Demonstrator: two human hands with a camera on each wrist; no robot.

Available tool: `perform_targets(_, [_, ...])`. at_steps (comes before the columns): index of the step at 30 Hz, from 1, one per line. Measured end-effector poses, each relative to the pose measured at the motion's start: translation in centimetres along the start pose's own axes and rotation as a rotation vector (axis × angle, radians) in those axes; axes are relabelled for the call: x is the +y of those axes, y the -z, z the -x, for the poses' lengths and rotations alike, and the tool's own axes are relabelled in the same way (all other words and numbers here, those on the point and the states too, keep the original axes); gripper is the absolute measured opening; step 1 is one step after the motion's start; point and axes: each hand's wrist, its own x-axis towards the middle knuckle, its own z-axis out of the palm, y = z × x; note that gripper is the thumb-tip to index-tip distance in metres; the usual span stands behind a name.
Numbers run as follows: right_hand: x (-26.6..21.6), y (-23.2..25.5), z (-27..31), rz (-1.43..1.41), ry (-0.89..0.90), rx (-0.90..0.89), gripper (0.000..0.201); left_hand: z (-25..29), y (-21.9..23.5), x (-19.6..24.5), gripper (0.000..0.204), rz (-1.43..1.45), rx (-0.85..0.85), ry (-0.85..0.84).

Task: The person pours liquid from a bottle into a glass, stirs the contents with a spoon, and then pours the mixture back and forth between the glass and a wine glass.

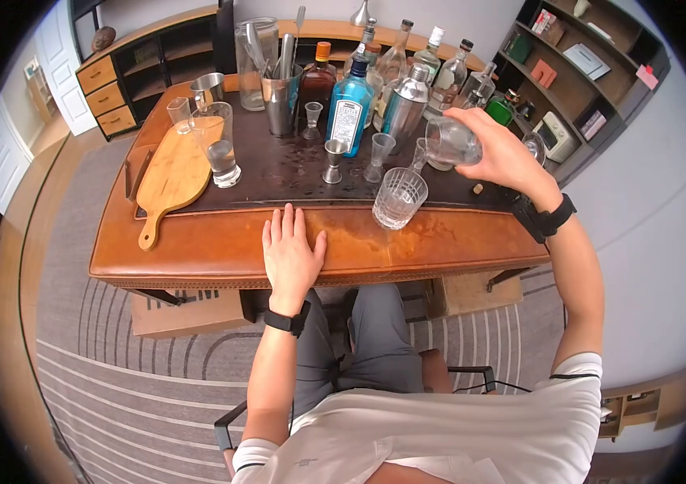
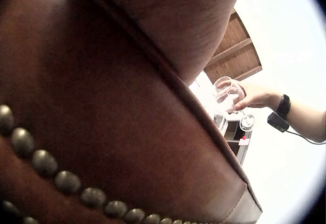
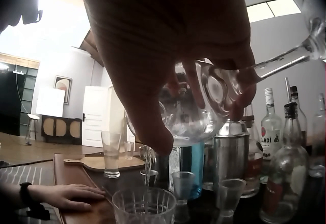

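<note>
The table [image 1: 198, 250] is a brown leather-topped surface with a studded front edge; a dark mat [image 1: 294, 173] covers its rear half. A person sits at its near side on a chair, over a striped rug [image 1: 117, 379].

On the left of the mat lies a wooden cutting board [image 1: 172, 179], handle toward the person. A tall glass [image 1: 218, 145] with a little clear liquid stands at the board's right edge, with a small glass [image 1: 179, 113] and a metal cup [image 1: 208, 87] behind it.

A row of bottles stands along the far side of the table. Among them are a blue bottle [image 1: 349, 113] and a metal shaker [image 1: 406, 101], side by side. To their left, a metal tin [image 1: 281, 101] holds bar tools.

In front of the bottles stand a metal jigger [image 1: 333, 160] and a small clear measuring cup [image 1: 378, 155].

The right hand [image 1: 504, 153] is raised above the right part of the mat. Its fingers and thumb are curled around the bowl of a stemmed glass [image 1: 452, 141], which is tipped on its side with the mouth toward the left. In the right wrist view the stem runs out past the fingers.

A cut tumbler [image 1: 399, 198] stands on the table below and left of the tipped glass, at the front edge of the mat, not touching either hand.

The left hand [image 1: 290, 250] lies flat, palm down, on the bare leather near the front edge, fingers straight and close together, holding nothing.
</note>
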Motion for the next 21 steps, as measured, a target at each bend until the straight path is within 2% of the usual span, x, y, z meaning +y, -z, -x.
perform_targets(12, [-0.4,-0.5,-0.2,0.066,0.016,-0.071,0.073,0.0,0.1,0.1,0.054,0.005,0.016,-0.004])
perform_targets(14, [-0.4,-0.9,-0.2,0.12,0.083,-0.025,0.075,0.0,0.1,0.1,0.054,0.005,0.02,-0.005])
perform_targets(18, [-0.7,-1.4,-0.1,0.222,0.054,-0.071,0.077,0.0,0.1,0.0,0.054,0.004,0.019,-0.006])
perform_targets(21, [-0.8,-2.0,0.1,0.291,0.096,-0.062,0.079,0.0,0.0,0.0,0.056,0.007,0.007,-0.004])
